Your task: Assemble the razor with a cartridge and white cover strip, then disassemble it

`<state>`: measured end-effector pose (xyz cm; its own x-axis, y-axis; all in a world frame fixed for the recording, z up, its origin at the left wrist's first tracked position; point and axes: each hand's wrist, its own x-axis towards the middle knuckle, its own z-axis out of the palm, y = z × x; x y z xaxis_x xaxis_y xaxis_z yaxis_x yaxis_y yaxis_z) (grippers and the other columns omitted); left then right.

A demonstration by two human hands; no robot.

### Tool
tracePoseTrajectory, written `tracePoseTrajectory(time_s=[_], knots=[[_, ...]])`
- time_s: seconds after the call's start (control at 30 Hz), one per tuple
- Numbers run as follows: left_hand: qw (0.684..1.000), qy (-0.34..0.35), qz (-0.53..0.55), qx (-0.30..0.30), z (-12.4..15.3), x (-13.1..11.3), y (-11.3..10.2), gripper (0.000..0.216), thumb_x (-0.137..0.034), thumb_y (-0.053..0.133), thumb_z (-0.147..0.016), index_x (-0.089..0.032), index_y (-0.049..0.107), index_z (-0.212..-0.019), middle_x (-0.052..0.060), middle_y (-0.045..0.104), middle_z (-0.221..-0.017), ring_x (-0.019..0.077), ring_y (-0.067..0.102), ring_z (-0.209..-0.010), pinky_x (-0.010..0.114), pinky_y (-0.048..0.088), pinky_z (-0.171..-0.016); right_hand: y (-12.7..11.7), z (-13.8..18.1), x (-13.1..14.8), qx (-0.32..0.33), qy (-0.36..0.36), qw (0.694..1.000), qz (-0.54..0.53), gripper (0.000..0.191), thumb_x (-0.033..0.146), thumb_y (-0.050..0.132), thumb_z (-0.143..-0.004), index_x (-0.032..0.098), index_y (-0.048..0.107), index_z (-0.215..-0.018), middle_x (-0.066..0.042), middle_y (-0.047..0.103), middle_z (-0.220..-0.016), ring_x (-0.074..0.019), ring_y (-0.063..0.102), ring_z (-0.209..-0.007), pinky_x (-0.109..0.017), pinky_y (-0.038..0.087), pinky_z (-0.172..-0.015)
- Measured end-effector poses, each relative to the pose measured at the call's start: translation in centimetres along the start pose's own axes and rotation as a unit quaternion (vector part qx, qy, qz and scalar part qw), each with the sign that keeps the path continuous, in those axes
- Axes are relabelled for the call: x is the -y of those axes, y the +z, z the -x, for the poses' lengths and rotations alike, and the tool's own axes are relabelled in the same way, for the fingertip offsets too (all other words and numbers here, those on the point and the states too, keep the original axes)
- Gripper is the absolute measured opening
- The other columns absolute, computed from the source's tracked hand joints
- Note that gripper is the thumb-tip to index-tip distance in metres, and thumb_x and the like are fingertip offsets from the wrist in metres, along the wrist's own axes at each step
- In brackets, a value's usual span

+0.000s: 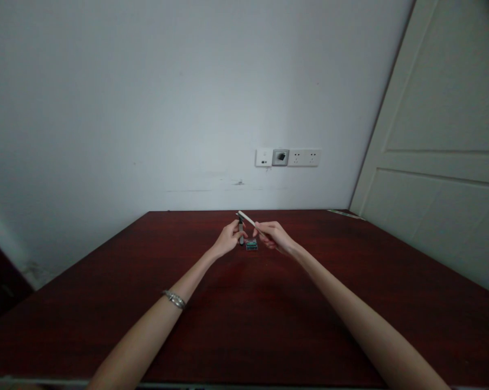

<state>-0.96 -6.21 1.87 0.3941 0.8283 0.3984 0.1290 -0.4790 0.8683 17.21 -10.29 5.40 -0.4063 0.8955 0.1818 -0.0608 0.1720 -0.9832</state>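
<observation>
My left hand [229,237] is closed around a slim grey-and-black stick-like tool [241,233], held upright over the table. A long, thin white stick [247,218] is pinched in my right hand [273,236]. It slants up to the left, and its far end is at the top of the grey-and-black tool; whether the two touch I cannot tell. Just below and between my hands, a small clear box with something green in it [251,245] lies on the table. Both tools are too small in view to name their kind.
The dark red-brown wooden table [244,314] reaches back to a pale wall [147,97]. Sockets [304,157] and a plate with a dark opening [280,157] are on that wall. A light panelled door [439,151] stands along the right side.
</observation>
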Motion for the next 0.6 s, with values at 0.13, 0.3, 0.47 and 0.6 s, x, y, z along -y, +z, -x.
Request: tracePoseTrajectory(time_s=[0.13,0.3,0.47,0.6], knots=[[0.989,0.065,-0.135,-0.003,0.2,-0.3,-0.6,0.011,-0.013,0.045,-0.081,-0.016,0.05,-0.091,0.002,0.064,-0.077,0.0132,0.062,-0.07,0.024,0.047,-0.066,-2.9,0.5,1.1,-0.018,-0.038,0.995,0.089,0.044,0.055,0.049,-0.078,0.014,0.058,-0.065,0.008,0.033,-0.038,-0.0032,0.023,-0.03,-0.019,0.015,-0.032],[0.95,0.157,-0.27,-0.018,0.7,-0.9,-0.7,0.017,-0.014,0.041,-0.086,-0.018,0.052,-0.098,0.005,0.064,-0.091,0.016,0.062,-0.086,0.026,0.045,-0.076,-4.6,1.1,1.7,0.048,-0.035,0.975,0.215,0.044,0.053,0.051,-0.078,0.012,0.065,-0.069,0.006,0.039,-0.038,-0.0045,0.029,-0.033,-0.02,0.02,-0.036],[0.921,0.191,-0.338,-0.029,0.9,-0.6,-1.0,0.026,-0.008,0.04,-0.084,-0.018,0.05,-0.105,0.007,0.062,-0.097,0.0157,0.061,-0.086,0.026,0.045,-0.075,-3.7,1.5,2.4,0.112,-0.041,0.957,0.266,0.045,0.052,0.052,-0.078,0.011,0.068,-0.072,0.005,0.041,-0.04,-0.0052,0.031,-0.037,-0.022,0.022,-0.041],[0.904,0.205,-0.374,-0.022,0.9,-0.4,-1.3,0.026,-0.005,0.038,-0.083,-0.016,0.052,-0.102,0.006,0.061,-0.093,0.0153,0.06,-0.083,0.026,0.045,-0.074,-3.3,1.5,2.8,0.091,-0.063,0.953,0.282,0.047,0.054,0.051,-0.078,0.011,0.069,-0.071,0.004,0.042,-0.042,-0.006,0.034,-0.041,-0.022,0.025,-0.045]])
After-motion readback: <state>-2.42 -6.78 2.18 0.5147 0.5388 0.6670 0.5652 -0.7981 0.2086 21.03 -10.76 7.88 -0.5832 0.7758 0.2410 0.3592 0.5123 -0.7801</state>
